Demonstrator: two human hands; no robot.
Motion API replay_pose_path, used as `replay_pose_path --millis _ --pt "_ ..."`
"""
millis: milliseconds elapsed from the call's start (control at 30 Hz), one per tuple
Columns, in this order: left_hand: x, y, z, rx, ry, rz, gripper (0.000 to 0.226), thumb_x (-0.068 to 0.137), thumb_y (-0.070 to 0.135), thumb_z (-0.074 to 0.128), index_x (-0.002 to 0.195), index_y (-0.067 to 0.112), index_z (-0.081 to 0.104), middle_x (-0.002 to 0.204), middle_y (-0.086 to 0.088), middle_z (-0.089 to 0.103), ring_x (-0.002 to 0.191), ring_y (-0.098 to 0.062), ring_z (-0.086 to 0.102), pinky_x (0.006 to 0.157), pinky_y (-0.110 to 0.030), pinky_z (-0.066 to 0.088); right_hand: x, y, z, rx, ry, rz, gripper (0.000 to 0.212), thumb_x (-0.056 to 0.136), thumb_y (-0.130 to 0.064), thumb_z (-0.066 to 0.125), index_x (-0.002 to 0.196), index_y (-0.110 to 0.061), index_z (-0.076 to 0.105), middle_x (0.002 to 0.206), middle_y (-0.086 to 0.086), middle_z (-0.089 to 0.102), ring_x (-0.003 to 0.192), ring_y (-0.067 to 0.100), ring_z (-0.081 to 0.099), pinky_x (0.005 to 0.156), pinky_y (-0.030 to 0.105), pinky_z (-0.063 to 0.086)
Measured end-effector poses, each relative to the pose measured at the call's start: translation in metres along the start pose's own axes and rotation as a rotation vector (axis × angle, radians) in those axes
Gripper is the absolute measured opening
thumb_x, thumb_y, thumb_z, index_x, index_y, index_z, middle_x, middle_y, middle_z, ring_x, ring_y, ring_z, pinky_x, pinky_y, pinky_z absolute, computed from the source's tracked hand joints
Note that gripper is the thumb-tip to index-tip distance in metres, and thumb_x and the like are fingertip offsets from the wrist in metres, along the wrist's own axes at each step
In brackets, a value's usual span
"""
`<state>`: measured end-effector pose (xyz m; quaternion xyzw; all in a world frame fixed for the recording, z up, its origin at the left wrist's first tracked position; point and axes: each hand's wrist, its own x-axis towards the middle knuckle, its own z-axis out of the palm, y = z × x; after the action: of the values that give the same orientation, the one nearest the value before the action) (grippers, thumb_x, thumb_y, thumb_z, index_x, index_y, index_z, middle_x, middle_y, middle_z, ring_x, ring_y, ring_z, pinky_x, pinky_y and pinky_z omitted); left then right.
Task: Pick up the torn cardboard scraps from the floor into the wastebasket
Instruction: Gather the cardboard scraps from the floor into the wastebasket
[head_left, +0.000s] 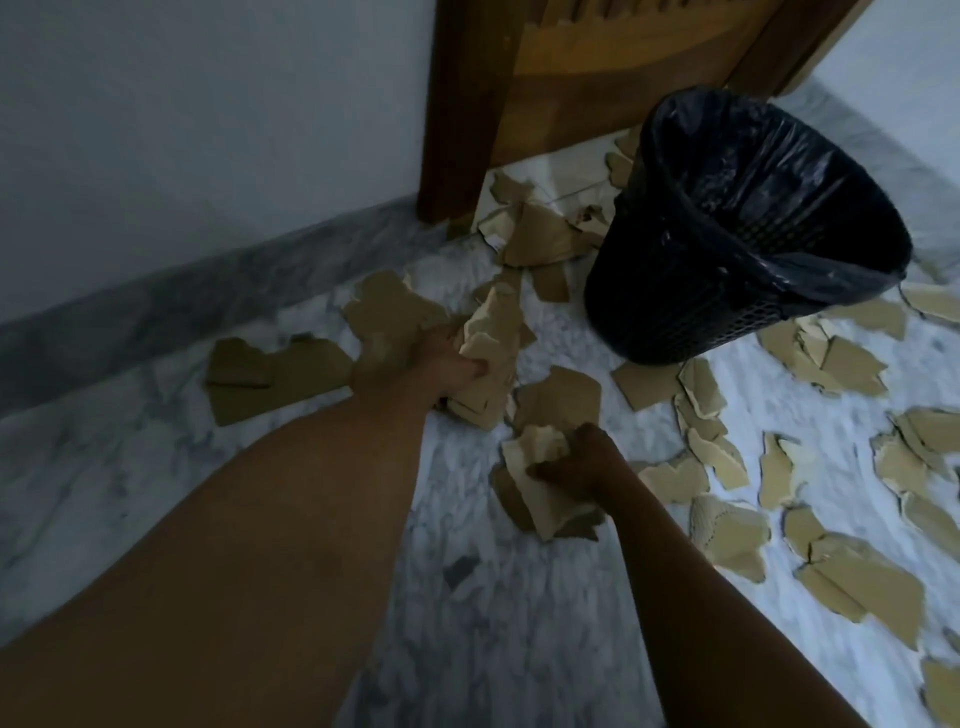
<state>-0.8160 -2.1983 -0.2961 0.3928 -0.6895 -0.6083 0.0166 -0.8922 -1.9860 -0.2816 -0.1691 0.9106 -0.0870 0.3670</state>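
Torn tan cardboard scraps lie scattered over the marbled floor (519, 623). My left hand (441, 364) grips a bunch of scraps (491, 332) left of the wastebasket. My right hand (582, 467) grips another bundle of scraps (540, 499) just above the floor, nearer to me. The black mesh wastebasket (675, 312), lined with a black plastic bag, stands up and to the right of both hands. A flat scrap (558, 397) lies between the two hands. More loose scraps (852, 577) spread to the right.
A wooden door (597, 78) and its frame (457, 130) stand behind the wastebasket, with a pile of scraps (540, 239) at their foot. A white wall (208, 130) with a grey skirting runs along the left. A large flat scrap (275, 374) lies by the skirting.
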Motion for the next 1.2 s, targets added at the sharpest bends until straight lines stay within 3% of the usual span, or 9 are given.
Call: replay_pose_path --millis 67,300,433,533,700,833,967,1067,1200 --pt "-0.004 0.000 0.002 0.034 -0.001 0.004 0.071 0.086 0.017 0.074 0.146 0.008 0.037 0.145 -0.012 0.046 0.131 -0.032 0.047 0.103 -0.040 0.045 0.001 -0.011 -0.011 -0.016 -0.064 -0.011 0.111 0.071 -0.043 0.085 0.154 -0.009 0.021 0.155 0.011 0.032 0.140 0.030 0.037 0.109 0.038 0.040" --pt "-0.005 0.020 -0.033 0.059 0.141 0.031 0.073 0.083 0.017 0.077 0.142 0.011 0.035 0.145 -0.010 0.041 0.130 -0.028 0.046 0.094 -0.026 0.039 0.029 -0.027 -0.083 -0.065 -0.067 -0.050 0.079 0.080 -0.046 0.077 0.142 -0.006 0.047 0.141 0.012 0.053 0.121 0.031 0.057 0.097 0.037 0.050" --pt "-0.014 0.023 -0.069 0.093 0.248 -0.043 0.087 0.073 0.030 0.085 0.144 0.016 0.036 0.145 -0.006 0.044 0.128 -0.026 0.049 0.096 -0.026 0.042 0.053 -0.034 -0.064 -0.244 -0.024 -0.133 0.096 0.082 -0.062 0.066 0.153 -0.011 0.027 0.158 0.017 0.029 0.144 0.037 0.028 0.116 0.045 0.029" --pt "-0.027 0.009 -0.081 0.114 0.233 -0.144 0.086 0.066 0.033 0.089 0.139 0.012 0.048 0.137 -0.008 0.056 0.116 -0.028 0.059 0.096 -0.043 0.053 0.068 -0.031 -0.036 -0.305 -0.037 -0.107 0.104 0.080 -0.069 0.061 0.156 -0.014 0.017 0.161 0.018 0.016 0.147 0.041 0.012 0.120 0.052 0.013" --pt "-0.040 -0.014 -0.073 0.421 0.136 -0.204 0.096 0.067 0.056 0.080 0.146 0.018 0.041 0.142 -0.008 0.051 0.118 -0.029 0.056 0.085 -0.034 0.055 0.053 -0.020 -0.024 -0.165 -0.048 0.009 0.097 0.076 -0.065 0.071 0.147 -0.012 0.031 0.155 0.019 0.021 0.143 0.042 0.017 0.113 0.054 0.022" --pt "-0.036 -0.022 -0.056 0.480 0.145 -0.210 0.082 0.071 0.047 0.079 0.138 0.010 0.049 0.129 -0.017 0.058 0.109 -0.037 0.059 0.069 -0.038 0.055 0.054 -0.007 -0.018 -0.100 -0.047 -0.049 0.101 0.070 -0.066 0.075 0.144 -0.011 0.034 0.150 0.016 0.032 0.139 0.038 0.029 0.111 0.051 0.033" --pt "-0.026 -0.030 -0.054 0.497 0.140 -0.181 0.095 0.063 0.066 0.066 0.136 0.008 0.049 0.134 -0.016 0.053 0.118 -0.036 0.055 0.081 -0.037 0.052 0.049 -0.011 -0.034 -0.089 -0.028 -0.127 0.092 0.073 -0.052 0.080 0.140 -0.006 0.037 0.140 0.015 0.046 0.127 0.031 0.046 0.093 0.034 0.043" --pt "-0.032 -0.025 -0.049 0.399 0.180 -0.237 0.080 0.079 0.038 0.076 0.141 0.004 0.037 0.133 -0.016 0.048 0.116 -0.039 0.055 0.061 -0.035 0.052 0.051 -0.014 -0.057 0.065 0.001 -0.073 0.096 0.064 -0.048 0.089 0.136 -0.002 0.044 0.132 0.016 0.054 0.115 0.032 0.056 0.087 0.037 0.051" --pt "-0.041 -0.028 -0.060 0.242 0.153 -0.345 0.088 0.085 0.042 0.072 0.151 0.009 0.024 0.149 -0.015 0.038 0.124 -0.037 0.050 0.080 -0.041 0.055 0.043 -0.028 -0.079 0.296 -0.134 -0.080 0.086 0.058 -0.046 0.092 0.123 -0.002 0.056 0.113 0.009 0.063 0.096 0.030 0.061 0.084 0.043 0.057"
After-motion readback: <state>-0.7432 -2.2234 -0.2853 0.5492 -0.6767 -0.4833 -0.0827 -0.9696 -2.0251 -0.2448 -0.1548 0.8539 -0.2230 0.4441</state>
